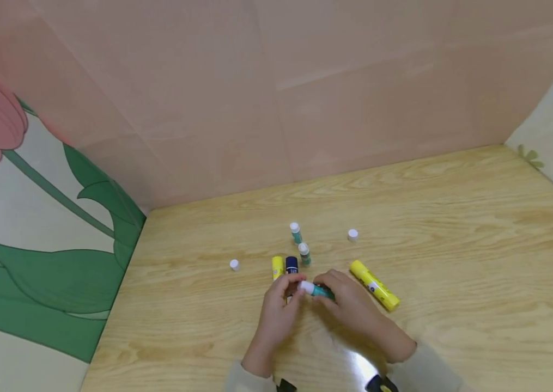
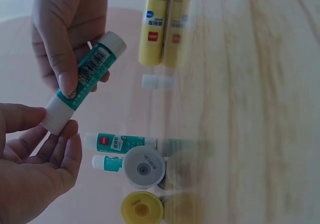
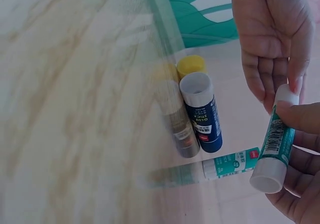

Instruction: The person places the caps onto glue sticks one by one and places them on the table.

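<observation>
A teal glue stick with white ends (image 1: 322,292) is held between both hands, slanted above the table. My left hand (image 1: 278,311) pinches its white cap (image 2: 57,115) between thumb and fingertips. Around the teal barrel, my right hand (image 1: 350,305) curls its fingers, with the thumb (image 2: 62,74) along the label. Just beyond the left hand, a dark blue glue stick (image 3: 202,119) and a yellow one (image 1: 278,265) lie side by side, partly hidden by that hand. Two more teal glue sticks, one farther (image 1: 296,233) and one nearer (image 1: 304,255), stand upright behind these.
Another yellow glue stick (image 1: 374,286) lies to the right of my right hand. One small white cap (image 1: 234,265) is on the left of the wooden table (image 1: 477,245), another white cap (image 1: 352,234) at the back right. A pink sheet (image 1: 207,109) rises behind the table.
</observation>
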Demonstrator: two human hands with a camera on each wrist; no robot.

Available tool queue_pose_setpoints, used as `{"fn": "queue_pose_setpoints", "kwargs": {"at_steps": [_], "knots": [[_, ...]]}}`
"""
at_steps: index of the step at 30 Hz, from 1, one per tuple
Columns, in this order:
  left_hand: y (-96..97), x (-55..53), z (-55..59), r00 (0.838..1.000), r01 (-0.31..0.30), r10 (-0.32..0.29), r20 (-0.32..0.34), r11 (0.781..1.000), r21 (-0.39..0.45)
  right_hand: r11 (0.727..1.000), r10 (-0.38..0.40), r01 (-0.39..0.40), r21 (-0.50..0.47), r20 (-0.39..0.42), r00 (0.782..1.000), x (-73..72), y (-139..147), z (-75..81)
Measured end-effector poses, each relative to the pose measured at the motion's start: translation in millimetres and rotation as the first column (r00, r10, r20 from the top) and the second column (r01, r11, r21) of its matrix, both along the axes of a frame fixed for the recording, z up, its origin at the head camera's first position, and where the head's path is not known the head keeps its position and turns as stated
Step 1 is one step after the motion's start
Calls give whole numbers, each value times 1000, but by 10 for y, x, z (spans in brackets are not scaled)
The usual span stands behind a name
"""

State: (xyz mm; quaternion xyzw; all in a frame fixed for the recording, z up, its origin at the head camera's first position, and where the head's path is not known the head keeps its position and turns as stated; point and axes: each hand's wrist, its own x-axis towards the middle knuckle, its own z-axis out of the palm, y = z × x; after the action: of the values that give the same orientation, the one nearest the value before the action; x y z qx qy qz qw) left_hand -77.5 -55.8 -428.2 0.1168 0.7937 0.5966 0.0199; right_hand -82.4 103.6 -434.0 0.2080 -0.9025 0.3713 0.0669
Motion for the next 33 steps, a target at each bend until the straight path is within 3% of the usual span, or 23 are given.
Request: {"fn": "queue_pose_setpoints", "kwargs": {"at_steps": [7, 12, 18, 24, 33], "knots": [[-24, -3, 13, 1000, -2, 2, 12, 1000, -8, 999, -9, 7, 44, 59, 998, -16, -10, 15], [-46, -21, 13, 1000, -10, 11, 20, 999, -43, 998, -6, 3, 66, 56, 998, -48, -15, -1], [-71, -47, 5, 997, -11, 16, 71, 997, -77, 998, -35, 29, 56, 121, 992, -82, 5, -51], [-88, -60, -33, 999, 10, -7, 40, 995, -95, 999, -27, 19, 47, 162, 986, -103, 5, -50], [-57, -65, -26, 999, 25, -22, 26, 995, -95, 994, -81, 63, 84, 221, 972, -120, 4, -47]]}}
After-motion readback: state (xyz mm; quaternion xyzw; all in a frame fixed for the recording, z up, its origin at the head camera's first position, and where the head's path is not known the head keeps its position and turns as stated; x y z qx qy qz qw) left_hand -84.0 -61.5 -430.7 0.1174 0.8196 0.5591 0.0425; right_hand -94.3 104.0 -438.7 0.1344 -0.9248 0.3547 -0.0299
